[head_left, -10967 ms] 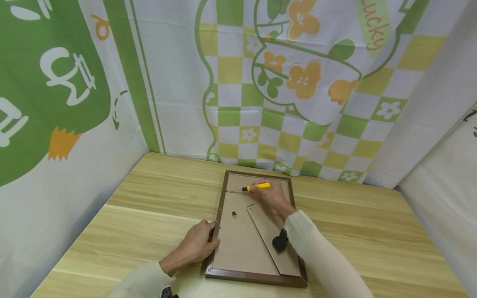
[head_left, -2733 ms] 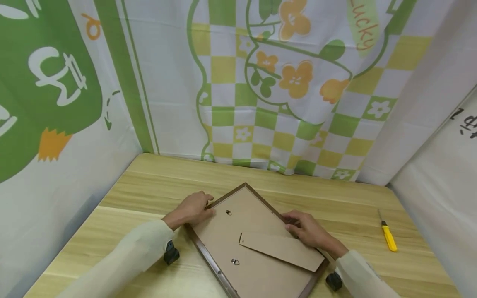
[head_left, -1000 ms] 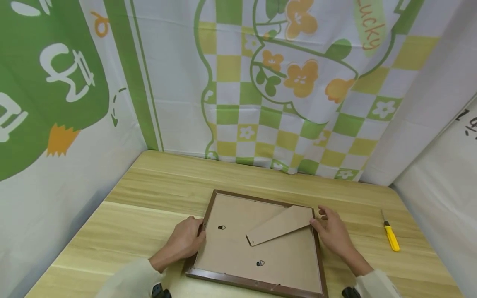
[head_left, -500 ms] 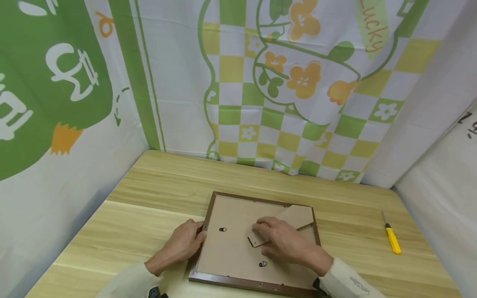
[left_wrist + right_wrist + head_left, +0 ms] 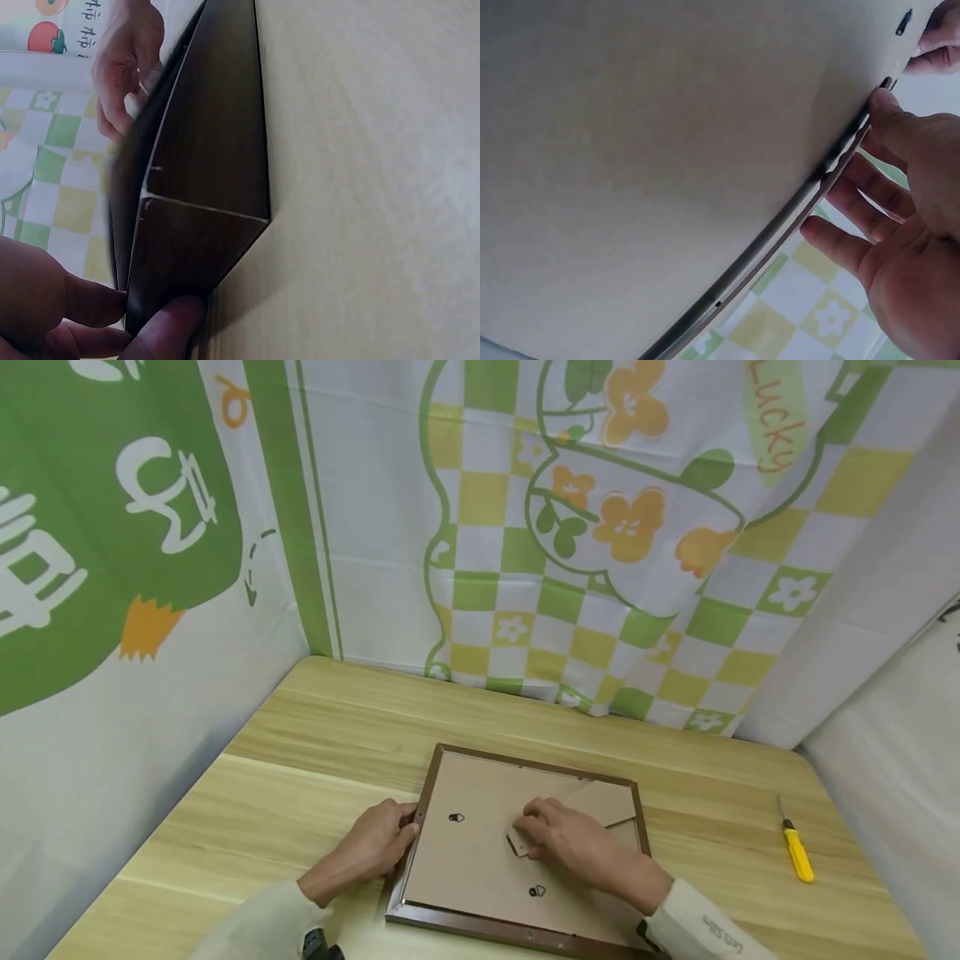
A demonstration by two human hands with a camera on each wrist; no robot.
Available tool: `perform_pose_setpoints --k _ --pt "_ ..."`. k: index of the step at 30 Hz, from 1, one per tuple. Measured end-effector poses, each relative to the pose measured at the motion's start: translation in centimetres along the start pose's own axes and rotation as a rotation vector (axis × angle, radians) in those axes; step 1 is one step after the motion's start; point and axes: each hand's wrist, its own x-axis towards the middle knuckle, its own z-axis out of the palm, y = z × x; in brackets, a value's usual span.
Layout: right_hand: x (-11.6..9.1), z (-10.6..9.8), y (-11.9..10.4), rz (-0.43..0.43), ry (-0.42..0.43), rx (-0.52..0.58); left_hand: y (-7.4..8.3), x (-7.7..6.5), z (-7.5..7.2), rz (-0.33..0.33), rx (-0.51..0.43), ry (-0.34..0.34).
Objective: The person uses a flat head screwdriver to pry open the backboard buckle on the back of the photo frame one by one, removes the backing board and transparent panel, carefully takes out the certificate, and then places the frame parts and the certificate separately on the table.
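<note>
A brown picture frame [image 5: 480, 926] lies face down on the table, its tan backing board [image 5: 480, 785] upward. My left hand [image 5: 375, 839] grips the frame's left side, thumb and fingers around the rim [image 5: 154, 300]. My right hand [image 5: 577, 843] pinches the narrow hinged end of the easel stand [image 5: 611, 802], thumb on one edge and fingers on the other in the right wrist view. The hand covers the stand's middle. A dark gap shows along the board's near edge in the head view. Two hanging rings [image 5: 456, 817] sit on the board, the second ring [image 5: 537, 891] nearer me.
A yellow-handled screwdriver [image 5: 798, 853] lies on the wooden table [image 5: 337, 735] at the right, its tip pointing away. Printed curtains [image 5: 360, 527] hang behind the table and along both sides.
My right hand has come from the frame's right rim onto the stand and now pinches it. A gap has appeared at the board's near edge. My left hand stays on the left rim.
</note>
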Motion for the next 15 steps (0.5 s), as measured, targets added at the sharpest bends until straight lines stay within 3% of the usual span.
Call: perform_pose_setpoints --k 15 --pt "-0.67 0.05 0.43 -0.018 0.092 0.024 0.03 0.27 0.27 -0.015 -0.054 -0.008"
